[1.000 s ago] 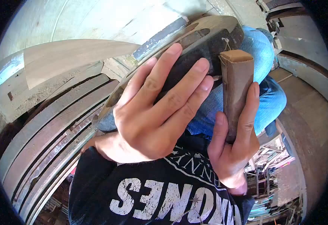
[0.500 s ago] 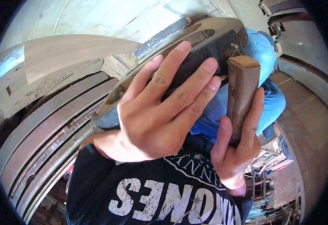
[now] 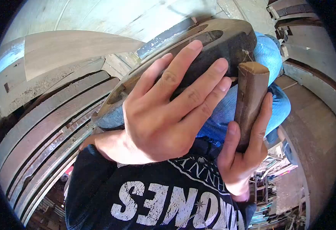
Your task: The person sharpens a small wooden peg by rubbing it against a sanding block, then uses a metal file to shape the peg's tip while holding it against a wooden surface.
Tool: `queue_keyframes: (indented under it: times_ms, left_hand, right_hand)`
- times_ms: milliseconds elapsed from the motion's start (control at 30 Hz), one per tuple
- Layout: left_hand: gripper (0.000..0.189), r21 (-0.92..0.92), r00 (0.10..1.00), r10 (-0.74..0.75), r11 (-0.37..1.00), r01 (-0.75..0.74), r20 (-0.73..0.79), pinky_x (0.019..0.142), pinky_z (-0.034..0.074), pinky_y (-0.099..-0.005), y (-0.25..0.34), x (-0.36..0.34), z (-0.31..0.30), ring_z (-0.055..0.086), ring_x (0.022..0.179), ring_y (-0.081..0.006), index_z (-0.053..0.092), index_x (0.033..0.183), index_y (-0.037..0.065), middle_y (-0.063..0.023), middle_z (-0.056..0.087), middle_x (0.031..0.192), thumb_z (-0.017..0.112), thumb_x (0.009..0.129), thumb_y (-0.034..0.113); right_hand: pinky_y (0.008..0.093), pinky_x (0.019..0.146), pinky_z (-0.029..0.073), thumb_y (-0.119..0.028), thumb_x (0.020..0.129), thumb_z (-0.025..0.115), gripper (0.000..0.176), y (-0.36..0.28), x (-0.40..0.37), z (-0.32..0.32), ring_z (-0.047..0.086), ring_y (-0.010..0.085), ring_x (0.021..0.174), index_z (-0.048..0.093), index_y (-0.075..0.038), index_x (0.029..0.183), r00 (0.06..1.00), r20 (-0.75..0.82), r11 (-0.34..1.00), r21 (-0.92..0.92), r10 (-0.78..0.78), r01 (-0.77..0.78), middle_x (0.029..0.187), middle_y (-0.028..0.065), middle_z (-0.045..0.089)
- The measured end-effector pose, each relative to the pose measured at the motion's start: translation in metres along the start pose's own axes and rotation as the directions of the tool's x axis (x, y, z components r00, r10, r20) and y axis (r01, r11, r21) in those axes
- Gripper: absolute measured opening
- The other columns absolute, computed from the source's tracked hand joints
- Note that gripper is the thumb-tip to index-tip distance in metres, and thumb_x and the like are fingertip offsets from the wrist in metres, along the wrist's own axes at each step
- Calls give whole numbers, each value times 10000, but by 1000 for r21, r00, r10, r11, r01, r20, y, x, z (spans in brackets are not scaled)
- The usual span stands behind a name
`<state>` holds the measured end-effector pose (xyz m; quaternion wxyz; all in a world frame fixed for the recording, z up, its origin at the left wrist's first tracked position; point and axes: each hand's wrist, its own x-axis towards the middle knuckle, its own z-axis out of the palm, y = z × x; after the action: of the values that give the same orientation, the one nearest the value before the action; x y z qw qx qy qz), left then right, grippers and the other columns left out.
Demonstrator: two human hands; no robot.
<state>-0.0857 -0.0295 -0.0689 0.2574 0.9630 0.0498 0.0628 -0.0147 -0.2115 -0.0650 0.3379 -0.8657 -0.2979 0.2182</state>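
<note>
A long, dark wooden piece with elongated slots along its upper face lies tilted across my lap. Over its near side rests my left hand, back upward and fingers stretched out and spread; its thumb is hidden. My right hand grips the lower end of a dark brown wooden block, thumb on one side and a finger along the other. The block stands nearly upright, its paler, worn end on top, close to the slotted piece's right end. A small pale tip shows between my left fingertips and the block.
Blue jeans and a black printed shirt are my own clothes. Long boards are stacked at the left. Behind lie a pale panel and a brown sheet. Mixed wood scraps fill the lower right.
The block and the fingers of my left hand have shifted slightly to the right in view. Both hands keep the same hold and pose.
</note>
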Motion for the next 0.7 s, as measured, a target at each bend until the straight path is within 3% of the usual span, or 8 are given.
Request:
queue_keyframes:
  times_ms: [33,133,233,433,467,567,633,700]
  left_hand:
    - [472,-4,1000,-10,1000,10,9,873,553,-453,1,0,0,608,1206,-419,715,1162,45,-119,681,1260,843,708,48]
    - [469,-3,1000,-7,1000,7,-10,874,553,-451,1,0,1,610,1202,-419,714,1161,45,-118,682,1256,842,709,52]
    - [462,-17,999,-21,1000,20,-29,873,554,-449,2,-1,4,611,1199,-420,716,1156,45,-120,686,1246,838,711,55]
    - [426,-17,999,-15,1000,14,-41,855,559,-438,1,0,3,625,1178,-415,729,1130,46,-116,697,1223,832,716,57]
    - [426,-17,999,-18,1000,17,-47,855,559,-438,1,0,3,625,1178,-415,729,1130,46,-116,697,1223,832,716,57]
    - [420,-27,998,-30,999,28,-56,852,558,-435,1,0,5,629,1172,-412,732,1127,41,-118,697,1222,828,718,52]
    - [418,-17,997,17,1000,-19,-73,858,557,-432,-3,-2,7,632,1170,-407,733,1127,44,-113,699,1220,826,719,52]
    - [428,-23,997,10,1000,-12,-78,864,557,-428,-2,-2,6,636,1166,-402,733,1125,44,-108,699,1220,831,708,46]
  right_hand:
    - [361,829,540,-39,998,492,587,1,0,1,696,351,1044,262,89,1522,999,-13,998,-49,-36,35,1292,314,601]
    - [359,836,536,-49,999,490,588,-5,5,0,690,345,1057,264,82,1526,998,28,999,11,48,-49,1307,317,590]
    - [354,830,535,-49,999,489,589,0,0,-2,689,330,1055,265,70,1531,998,-9,996,-66,-63,62,1309,309,593]
    - [359,845,534,-52,997,497,591,-14,5,-4,686,329,1061,270,78,1526,999,53,999,-42,-4,6,1304,309,596]
    - [357,845,534,-55,994,503,595,-10,2,5,685,326,1062,272,75,1527,998,-26,999,4,-51,51,1289,311,603]
    - [356,851,533,-55,996,504,593,-10,5,5,683,322,1066,276,65,1530,998,-32,999,-16,-50,49,1281,310,608]
    - [365,872,529,-57,999,505,588,-13,7,3,677,332,1081,278,67,1528,997,9,997,-9,72,-72,1288,305,607]
    - [365,878,527,-60,1003,504,585,-6,11,7,676,336,1085,281,61,1530,997,-63,998,-49,-39,36,1305,298,599]
